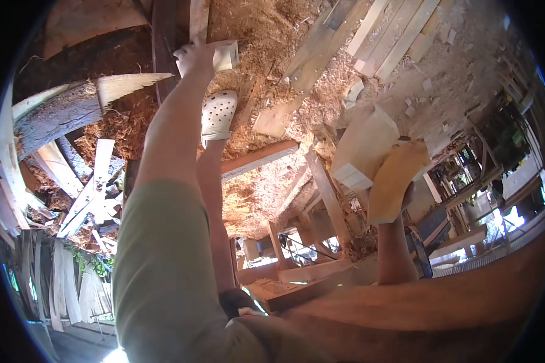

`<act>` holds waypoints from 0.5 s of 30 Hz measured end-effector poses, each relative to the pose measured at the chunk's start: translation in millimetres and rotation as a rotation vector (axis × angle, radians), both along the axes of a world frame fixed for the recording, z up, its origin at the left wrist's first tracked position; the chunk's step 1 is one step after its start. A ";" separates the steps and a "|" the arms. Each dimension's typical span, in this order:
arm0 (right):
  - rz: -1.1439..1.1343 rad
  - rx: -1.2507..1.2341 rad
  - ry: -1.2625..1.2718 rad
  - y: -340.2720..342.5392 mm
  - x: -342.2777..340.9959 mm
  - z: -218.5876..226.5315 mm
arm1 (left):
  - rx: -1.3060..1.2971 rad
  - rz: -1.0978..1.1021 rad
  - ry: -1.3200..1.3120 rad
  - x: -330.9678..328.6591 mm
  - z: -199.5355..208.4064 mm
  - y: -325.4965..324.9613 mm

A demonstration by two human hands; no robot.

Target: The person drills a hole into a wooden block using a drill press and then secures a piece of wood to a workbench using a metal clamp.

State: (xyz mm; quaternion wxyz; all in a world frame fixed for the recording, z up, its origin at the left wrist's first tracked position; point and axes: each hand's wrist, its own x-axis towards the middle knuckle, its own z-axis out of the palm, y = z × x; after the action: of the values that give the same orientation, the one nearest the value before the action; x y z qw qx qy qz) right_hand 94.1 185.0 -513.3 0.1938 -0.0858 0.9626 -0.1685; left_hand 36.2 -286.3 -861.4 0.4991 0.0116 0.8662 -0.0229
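My left arm, in an olive sleeve, reaches far forward. At its end my left hand (197, 59) is closed around a short pale wooden block (225, 55), which sticks out past the fingers beside a dark beam. To the right, my right hand (409, 196) is raised and grips a curved, yellowish piece of wood (396, 180); most of its fingers are hidden behind the piece. A second, paler curved wooden block (366, 148) sits right against it on the left. Whether that block is also in my hand, I cannot tell.
A foot in a pale, holed clog (219, 115) stands on sawdust-covered ground. Several boards (399, 33) lie at the far right. Split offcuts (88, 187) are heaped at left. A wooden frame (327, 193) stands in the middle, and a blurred brown surface (442, 305) fills the lower right.
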 end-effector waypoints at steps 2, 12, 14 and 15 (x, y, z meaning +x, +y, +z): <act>0.307 0.282 0.209 2.7 -10.3 4.5 | 0.052 0.177 -0.104 0.0 17.1 7.1; -1.088 -1.023 -0.343 -88.9 -99.6 50.4 | 0.817 1.966 -0.277 35.7 226.7 16.6; -1.018 -1.007 -0.240 -108.6 -118.2 84.6 | 1.058 2.171 -0.242 48.3 261.6 10.2; -1.000 -0.991 -0.162 -111.5 -125.0 104.4 | 1.125 2.177 -0.232 50.0 285.1 5.6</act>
State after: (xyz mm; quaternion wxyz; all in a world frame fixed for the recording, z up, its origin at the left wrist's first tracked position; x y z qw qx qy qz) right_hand -30.9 73.6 -408.8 0.1025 0.3013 0.6791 -0.6615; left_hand 86.2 -280.7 -576.3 0.2575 -0.5013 0.2641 0.7827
